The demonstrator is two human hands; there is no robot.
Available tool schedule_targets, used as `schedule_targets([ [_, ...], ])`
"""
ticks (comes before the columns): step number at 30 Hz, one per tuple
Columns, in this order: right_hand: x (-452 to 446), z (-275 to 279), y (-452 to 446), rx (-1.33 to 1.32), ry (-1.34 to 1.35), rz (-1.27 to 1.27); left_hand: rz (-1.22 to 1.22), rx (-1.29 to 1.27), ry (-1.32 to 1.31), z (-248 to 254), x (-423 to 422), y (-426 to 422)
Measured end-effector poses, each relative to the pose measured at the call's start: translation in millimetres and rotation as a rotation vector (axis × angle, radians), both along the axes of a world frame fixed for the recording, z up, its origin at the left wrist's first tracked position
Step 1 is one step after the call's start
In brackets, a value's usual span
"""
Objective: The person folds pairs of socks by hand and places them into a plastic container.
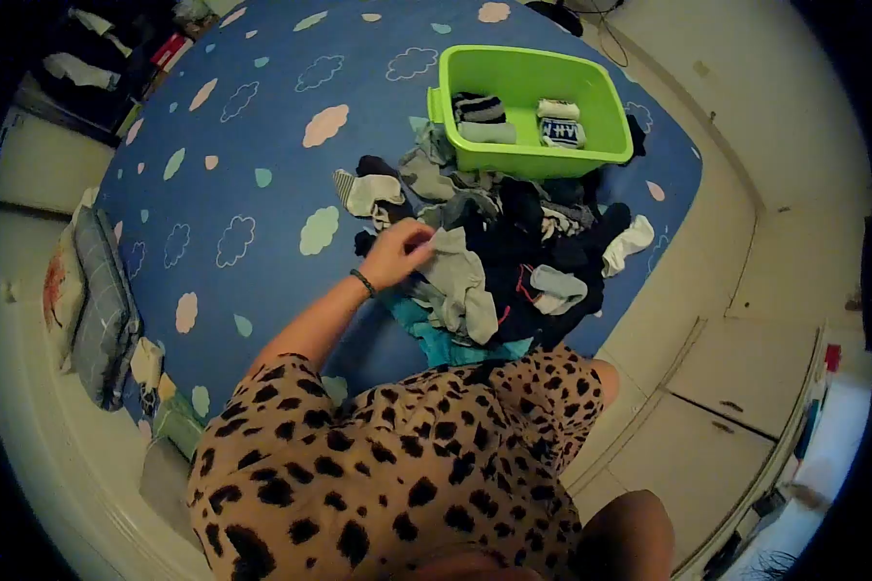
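Observation:
My left hand [402, 254], with a dark bracelet at the wrist, is at the left side of a pile of socks. Its fingers are curled together at the upper edge of a light grey sock [460, 281]. Around it lie dark socks [523, 247], a white and grey sock [368, 194], a grey sock [557, 290] with red strips beside it, and teal cloth [446, 347]. Behind the pile stands a green bin [535, 160], holding a striped dark bundle [480, 107], a grey roll [487, 133] and two whitish bundles [560, 131]. My right hand is out of view.
The pile and bin rest on a blue bed [281, 126] with cloud and drop prints. Pillows [102, 300] lie at its left edge. A white sock [630, 244] lies right of the pile. Cabinet doors [736, 373] are at the lower right, dark shelving [82, 73] at the upper left.

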State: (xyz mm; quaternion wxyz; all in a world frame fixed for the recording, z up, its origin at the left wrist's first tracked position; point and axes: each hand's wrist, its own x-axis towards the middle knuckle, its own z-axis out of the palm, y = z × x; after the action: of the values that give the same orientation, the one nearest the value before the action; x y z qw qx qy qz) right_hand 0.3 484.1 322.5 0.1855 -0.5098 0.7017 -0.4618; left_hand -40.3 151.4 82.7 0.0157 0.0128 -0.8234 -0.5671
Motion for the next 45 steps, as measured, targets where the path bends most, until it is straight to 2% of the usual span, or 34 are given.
schedule_targets([
  [1,0.5,1.8,0.8,0.005,0.002,0.002,-0.106,-0.134,0.003,4.2,-4.6,6.9],
  [3,3.6,4.1,1.3,0.003,0.002,0.011,-0.15,-0.265,0.36,-7.6,-8.5,20.3],
  [7,8.1,5.4,4.2,0.011,-0.006,0.018,-0.172,-0.283,0.176,-19.0,-14.8,15.7],
  [9,9.6,4.3,5.2,0.014,-0.017,0.019,0.075,0.162,0.107,-14.1,-14.6,14.3],
  [10,10.5,4.0,5.9,0.014,-0.015,0.027,0.075,0.159,0.108,-18.7,-15.3,6.5],
  [12,12.3,3.6,8.4,0.006,-0.024,0.042,0.146,0.332,-0.103,-29.3,-18.6,-11.7],
  [13,11.9,3.8,10.2,0.003,-0.029,0.053,0.141,0.328,-0.099,-30.6,-19.8,-15.1],
  [15,10.5,7.3,14.4,0.0,-0.063,0.074,0.306,0.592,-0.129,-32.5,-20.8,-17.5],
  [16,8.5,9.4,17.4,-0.006,-0.088,0.085,0.313,0.671,-0.156,-29.8,-20.8,-17.6],
  [17,5.6,8.5,22.8,-0.02,-0.132,0.084,0.302,0.67,-0.16,-32.7,-18.3,-18.4],
  [19,-3.4,0.7,34.3,-0.07,-0.31,-0.018,0.239,0.579,-0.333,-26.8,-17.2,-14.6],
  [20,-8.2,-15.4,36.5,-0.091,-0.436,-0.152,0.129,0.716,-0.406,-14.9,-10.0,-10.6],
  [21,-11.4,-42.8,29.9,-0.089,-0.577,-0.368,0.129,0.72,-0.407,-16.5,-9.8,-10.0],
  [22,-15.5,-85.6,18.4,-0.08,-0.676,-0.609,0.007,0.622,-0.461,-18.4,-8.5,-13.1],
  [23,-18.7,-136.1,1.7,-0.072,-0.648,-0.758,-0.116,0.517,-0.514,-18.6,-9.1,-15.7],
  [24,-22.2,-186.6,-15.1,-0.064,-0.622,-0.906,-0.102,0.557,-0.471,-11.0,-8.6,-9.1],
  [25,-18.6,-198.5,-32.9,0.098,-0.462,-0.854,-0.11,0.548,-0.469,-9.4,-13.6,-4.0],
  [27,-11.8,-231.1,-53.8,0.202,-0.258,-0.836,-0.136,0.273,-0.228,-8.4,-16.6,5.2],
  [29,-10.3,-256.7,-65.2,0.188,-0.094,-0.742,-0.156,0.04,-0.158,-10.1,-20.8,13.6],
  [30,-10.0,-256.4,-65.3,0.187,-0.099,-0.759,-0.172,-0.1,-0.162,-12.6,-24.2,18.6],
  [31,-10.2,-256.1,-64.3,0.076,-0.382,-0.777,-0.191,-0.24,-0.161,-15.1,-28.1,23.2],
  [32,-13.3,-257.5,-60.9,-0.048,-0.66,-0.784,-0.126,-0.147,-0.069,-18.7,-27.8,27.3],
  [33,-14.4,-252.0,-54.8,-0.055,-0.659,-0.809,-0.152,-0.146,-0.066,-21.1,-27.7,28.0],
  [35,-17.9,-237.9,-37.5,-0.211,-0.934,-0.954,-0.083,-0.219,0.027,-22.2,-27.9,28.0],
  [36,-18.7,-239.0,-25.8,-0.241,-0.952,-0.945,-0.069,-0.115,0.007,-14.7,-25.5,33.4],
  [37,-18.5,-238.5,-15.8,-0.256,-0.947,-0.969,-0.096,-0.115,0.012,0.6,-23.6,41.9],
  [39,-12.8,-232.7,7.7,-0.19,-0.718,-0.988,0.053,0.288,-0.088,25.5,-17.3,65.5],
  [40,-9.0,-217.7,23.2,-0.148,-0.637,-0.965,0.048,0.39,-0.041,26.8,-16.0,77.7],
  [43,16.2,-173.3,61.7,-0.219,-0.676,-1.073,0.078,0.549,-0.039,52.1,-8.0,127.8],
  [44,27.4,-170.7,79.2,-0.167,-0.488,-1.178,0.048,0.578,-0.063,54.1,-4.7,143.7],
  [45,41.0,-160.3,94.2,-0.158,-0.474,-1.228,0.003,0.599,-0.078,57.9,0.1,162.5],
])
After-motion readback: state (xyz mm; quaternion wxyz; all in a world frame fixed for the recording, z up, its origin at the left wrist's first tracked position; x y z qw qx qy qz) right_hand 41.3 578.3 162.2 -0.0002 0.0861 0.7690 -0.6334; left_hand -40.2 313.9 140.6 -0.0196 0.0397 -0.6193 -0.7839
